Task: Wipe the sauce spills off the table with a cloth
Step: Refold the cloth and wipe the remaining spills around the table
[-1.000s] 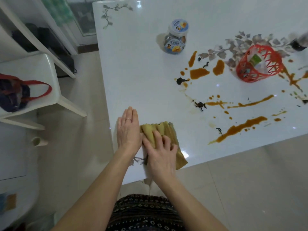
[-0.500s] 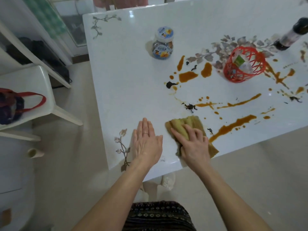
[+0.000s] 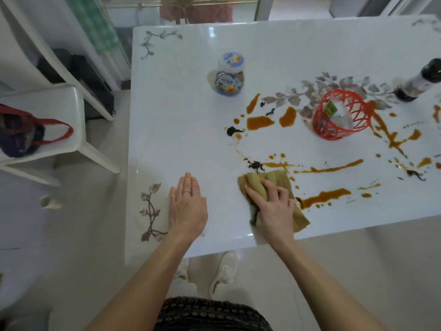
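— Holding anything in that left hand (image 3: 187,209)?
— No. It lies flat, fingers straight and together, palm down on the white table (image 3: 181,120) near the front edge, just beside the printed leaf sprig (image 3: 149,211).
— And the cloth (image 3: 267,179)?
— Under my right hand (image 3: 272,207). My fingers are curled over it, bunching it against the tabletop. It's olive-yellow and crumpled, and it shows beyond my fingertips and again toward the table's edge. It sits to the right of my left hand, apart from it.
— How near is the sauce?
— The dark blot (image 3: 255,165) is just beyond the cloth's far edge. The long brown streak (image 3: 325,195) starts right beside my knuckles. More orange spills lie around the red basket (image 3: 341,130).
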`<state>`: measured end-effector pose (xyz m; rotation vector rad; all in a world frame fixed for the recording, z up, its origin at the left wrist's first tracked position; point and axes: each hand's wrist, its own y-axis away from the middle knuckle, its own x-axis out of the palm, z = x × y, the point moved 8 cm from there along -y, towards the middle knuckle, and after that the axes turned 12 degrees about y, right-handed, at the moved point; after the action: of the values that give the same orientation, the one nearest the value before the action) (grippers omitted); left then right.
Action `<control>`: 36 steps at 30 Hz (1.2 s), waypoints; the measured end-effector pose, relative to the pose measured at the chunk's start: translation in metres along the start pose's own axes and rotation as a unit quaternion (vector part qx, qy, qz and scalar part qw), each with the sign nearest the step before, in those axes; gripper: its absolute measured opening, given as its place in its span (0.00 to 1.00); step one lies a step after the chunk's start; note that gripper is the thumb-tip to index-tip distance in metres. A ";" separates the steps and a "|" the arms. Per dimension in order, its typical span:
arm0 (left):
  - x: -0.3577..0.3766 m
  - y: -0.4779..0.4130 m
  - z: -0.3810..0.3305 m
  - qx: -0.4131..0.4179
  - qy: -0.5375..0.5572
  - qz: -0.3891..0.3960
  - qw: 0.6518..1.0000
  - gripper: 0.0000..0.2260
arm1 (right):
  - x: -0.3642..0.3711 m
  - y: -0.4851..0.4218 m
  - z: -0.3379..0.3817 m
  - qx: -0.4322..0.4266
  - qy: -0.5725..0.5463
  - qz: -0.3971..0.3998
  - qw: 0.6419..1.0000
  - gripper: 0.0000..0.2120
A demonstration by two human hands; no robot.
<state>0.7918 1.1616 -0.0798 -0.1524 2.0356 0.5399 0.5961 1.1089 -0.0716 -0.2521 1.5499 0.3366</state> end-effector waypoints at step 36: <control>-0.037 -0.002 -0.014 -0.094 0.145 -0.210 0.962 0.14 | -0.014 -0.036 0.052 -0.045 -0.170 -0.043 0.984 0.16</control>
<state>0.8004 1.1494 -0.0429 -0.7993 2.1433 0.4577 0.6576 1.0937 -0.0586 -0.3140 1.1861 0.3625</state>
